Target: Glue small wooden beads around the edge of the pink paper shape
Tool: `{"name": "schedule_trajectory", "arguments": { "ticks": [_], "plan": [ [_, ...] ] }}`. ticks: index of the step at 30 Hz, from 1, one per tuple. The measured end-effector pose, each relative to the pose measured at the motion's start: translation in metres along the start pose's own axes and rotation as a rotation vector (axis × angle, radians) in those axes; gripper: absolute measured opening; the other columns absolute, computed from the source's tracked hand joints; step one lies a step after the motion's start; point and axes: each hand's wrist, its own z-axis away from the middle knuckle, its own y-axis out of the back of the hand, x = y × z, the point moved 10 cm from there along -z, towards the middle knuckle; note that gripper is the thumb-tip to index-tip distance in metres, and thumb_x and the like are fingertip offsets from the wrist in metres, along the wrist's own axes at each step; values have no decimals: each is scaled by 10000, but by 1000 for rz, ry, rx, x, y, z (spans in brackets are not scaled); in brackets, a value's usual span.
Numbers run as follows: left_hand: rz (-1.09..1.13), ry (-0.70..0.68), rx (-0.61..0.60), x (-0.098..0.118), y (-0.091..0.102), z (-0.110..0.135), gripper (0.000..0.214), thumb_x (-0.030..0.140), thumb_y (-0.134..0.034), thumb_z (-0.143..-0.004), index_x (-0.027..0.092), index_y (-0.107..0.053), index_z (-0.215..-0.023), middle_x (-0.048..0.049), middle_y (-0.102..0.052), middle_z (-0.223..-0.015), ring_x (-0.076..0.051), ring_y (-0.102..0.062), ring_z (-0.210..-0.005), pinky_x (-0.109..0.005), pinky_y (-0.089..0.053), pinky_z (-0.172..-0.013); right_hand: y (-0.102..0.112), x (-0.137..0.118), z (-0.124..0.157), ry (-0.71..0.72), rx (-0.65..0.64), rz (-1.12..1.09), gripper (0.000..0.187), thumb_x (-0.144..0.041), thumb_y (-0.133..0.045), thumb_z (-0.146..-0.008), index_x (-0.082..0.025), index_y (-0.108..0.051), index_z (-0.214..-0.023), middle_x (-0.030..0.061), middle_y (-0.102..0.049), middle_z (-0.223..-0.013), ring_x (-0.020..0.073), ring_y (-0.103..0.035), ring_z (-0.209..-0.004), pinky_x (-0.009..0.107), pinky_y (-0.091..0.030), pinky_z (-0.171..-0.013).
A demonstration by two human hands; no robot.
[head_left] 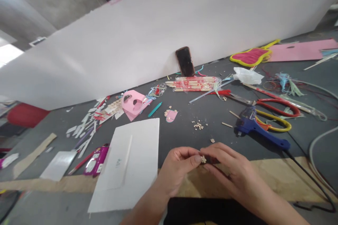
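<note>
We see a blue glue gun, scissors with red handles and a yellow-handled pair, a white sheet, a pink card cutout, a teal pen, a black phone and a cream bead cluster (pale against the dark grey tabletop).

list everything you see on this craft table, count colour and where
table: 1, dark grey, under everything
board: 1, white, upright behind the table
phone: 1, black, leaning on the board
stick bundle: 1, wood and red, before the phone
scissors: 1, red-handled, right
glue gun: 1, blue, beside the scissors
loose beads: small pile, pale, centre
white sheet: 1, near left
pink cutout: 1, left of centre
pink sheet: 1, far right
bead cluster: 1, pale, between the fingertips
left hand: 1, pinching the cluster
right hand: 1, pinching it too
</note>
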Motion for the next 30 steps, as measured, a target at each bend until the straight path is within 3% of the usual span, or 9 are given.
{"name": "schedule_trajectory", "arguments": {
  "ticks": [3, 6, 11, 14, 19, 24, 30],
  "plan": [
    [-21, -17, 38, 2, 8, 0, 199, 306, -801, -648, 131, -733, -713, -25, -647, -682, -96, -518, -616, -233, -384, -640, -3, 8, 1, -58, -3, 51, 381, -173, -554, -842, -232, -516, -1216, 72, -631, -1048, 163, -647, -859, 266, -558, -715],
    [-17, -6, 47, 0, 13, -1, 191, 306, -787, -667, 136, -740, -741, -20, -635, -664, -85, -499, -589, -229, -374, -620, -10, 14, 2, -96, -63, 85, 385, -169, -542, -847, -219, -503, -1227, 76, -639, -1036, 162, -649, -830, 257, -547, -656],
    [-18, 4, 51, 0, 14, -2, 198, 312, -787, -661, 135, -738, -737, -24, -631, -649, -91, -495, -585, -234, -368, -617, -12, 11, 0, -87, -109, 21, 169, -183, -483, -905, -220, -612, -1009, 28, -658, -824, 137, -638, -725, 230, -503, -631],
    [-52, -9, 68, 4, 17, -4, 198, 310, -786, -662, 135, -738, -741, -30, -637, -660, -96, -498, -593, -233, -369, -614, -7, 9, -1, -75, -92, 17, 183, -192, -450, -927, -209, -626, -877, 23, -635, -752, 127, -620, -670, 214, -475, -586],
    [-83, -45, 96, 19, 27, -8, 196, 304, -787, -657, 133, -731, -734, -31, -644, -683, -91, -526, -609, -230, -404, -635, 6, 14, 5, -69, -61, 67, 188, -217, -437, -935, -215, -611, -864, 13, -622, -725, 124, -617, -636, 214, -473, -564],
    [-178, -163, 173, 61, 54, -14, 210, 325, -774, -661, 142, -721, -748, -31, -648, -688, -88, -529, -597, -232, -419, -622, 30, 24, 27, -50, 41, 142, 86, -256, -506, -892, -266, -592, -891, 17, -646, -721, 147, -644, -600, 227, -497, -504],
    [-602, -393, 351, 129, 93, -29, 230, 376, -715, -699, 160, -725, -774, -46, -690, -755, -152, -585, -715, -279, -442, -709, 48, 61, 70, -157, 115, 261, 123, -348, -540, -841, -407, -571, -944, 74, -689, -772, 225, -680, -631, 315, -541, -502]
  ]
}}
